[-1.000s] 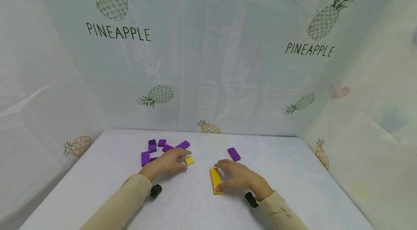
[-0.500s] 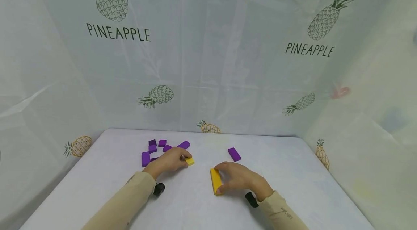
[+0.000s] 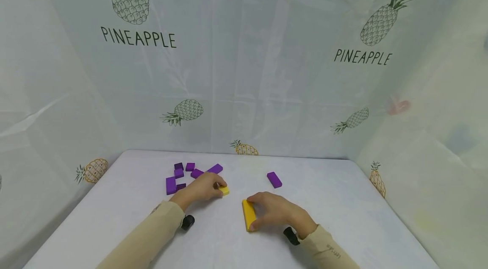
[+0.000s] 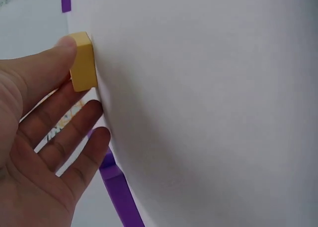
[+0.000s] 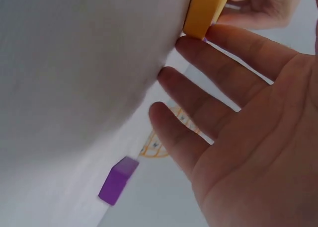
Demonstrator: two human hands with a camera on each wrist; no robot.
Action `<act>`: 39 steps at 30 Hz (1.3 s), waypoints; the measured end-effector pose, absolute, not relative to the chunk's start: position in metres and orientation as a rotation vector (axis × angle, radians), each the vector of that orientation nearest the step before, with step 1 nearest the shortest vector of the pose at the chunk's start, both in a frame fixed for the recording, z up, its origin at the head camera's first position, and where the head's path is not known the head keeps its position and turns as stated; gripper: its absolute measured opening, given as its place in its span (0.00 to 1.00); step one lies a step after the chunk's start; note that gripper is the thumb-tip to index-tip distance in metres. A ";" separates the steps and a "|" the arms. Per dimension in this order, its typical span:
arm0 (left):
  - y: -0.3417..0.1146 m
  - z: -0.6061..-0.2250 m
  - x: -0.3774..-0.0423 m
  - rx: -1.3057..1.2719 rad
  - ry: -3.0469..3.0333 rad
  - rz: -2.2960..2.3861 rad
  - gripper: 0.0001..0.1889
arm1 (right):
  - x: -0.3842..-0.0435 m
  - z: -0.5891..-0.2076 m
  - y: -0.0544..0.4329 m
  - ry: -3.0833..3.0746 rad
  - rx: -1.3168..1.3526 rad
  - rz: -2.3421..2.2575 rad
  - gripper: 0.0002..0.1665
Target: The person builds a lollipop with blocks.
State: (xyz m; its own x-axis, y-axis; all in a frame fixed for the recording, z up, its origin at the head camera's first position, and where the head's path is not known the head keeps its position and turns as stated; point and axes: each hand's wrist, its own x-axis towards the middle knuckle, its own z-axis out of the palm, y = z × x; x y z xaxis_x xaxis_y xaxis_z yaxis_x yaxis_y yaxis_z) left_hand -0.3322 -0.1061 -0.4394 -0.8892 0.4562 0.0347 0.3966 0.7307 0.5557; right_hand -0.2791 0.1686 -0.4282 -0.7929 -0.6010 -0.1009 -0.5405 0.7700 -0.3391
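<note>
My left hand (image 3: pixel 201 187) pinches a small yellow block (image 3: pixel 224 191) between thumb and forefinger, at the table's middle. In the left wrist view that block (image 4: pixel 84 65) stands by the thumb tip, and the other fingers are spread below it. To its right and nearer the front, my right hand (image 3: pixel 278 211) holds a longer yellow block (image 3: pixel 248 215) across its length, forefinger at the far end and thumb at the near end. The right wrist view shows the end of this block (image 5: pixel 201 13) by the forefinger, with the remaining fingers stretched along the table.
Several purple blocks (image 3: pixel 171 185) lie grouped behind and left of the left hand. One purple block (image 3: pixel 274 179) lies alone beyond the right hand. A pineapple-print sheet (image 3: pixel 267 70) hangs behind the white table (image 3: pixel 343 209) and along its sides.
My left hand has closed its fingers on the small yellow block and moved it slightly right. My right hand has shifted the long yellow block a little left and toward the front.
</note>
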 end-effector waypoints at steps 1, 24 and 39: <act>-0.106 -0.439 -0.331 0.709 2.815 0.873 0.15 | -0.277 -0.428 0.166 2.758 -0.897 -0.432 0.48; -0.090 -0.436 -0.308 0.864 2.614 0.959 0.14 | -0.250 -0.428 0.139 2.781 -0.998 -0.405 0.50; -0.081 -0.436 -0.310 0.920 2.529 1.001 0.15 | -0.238 -0.432 0.129 2.822 -1.014 -0.385 0.49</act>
State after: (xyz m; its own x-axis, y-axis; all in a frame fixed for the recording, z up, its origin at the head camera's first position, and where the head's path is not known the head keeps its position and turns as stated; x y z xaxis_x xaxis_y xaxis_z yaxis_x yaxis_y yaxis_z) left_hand -0.3104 -0.0813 -0.4365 -0.7621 0.6473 -0.0164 0.4607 0.5598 0.6887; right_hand -0.2379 0.1291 -0.4321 -0.7687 -0.6391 -0.0256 -0.6089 0.7435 -0.2764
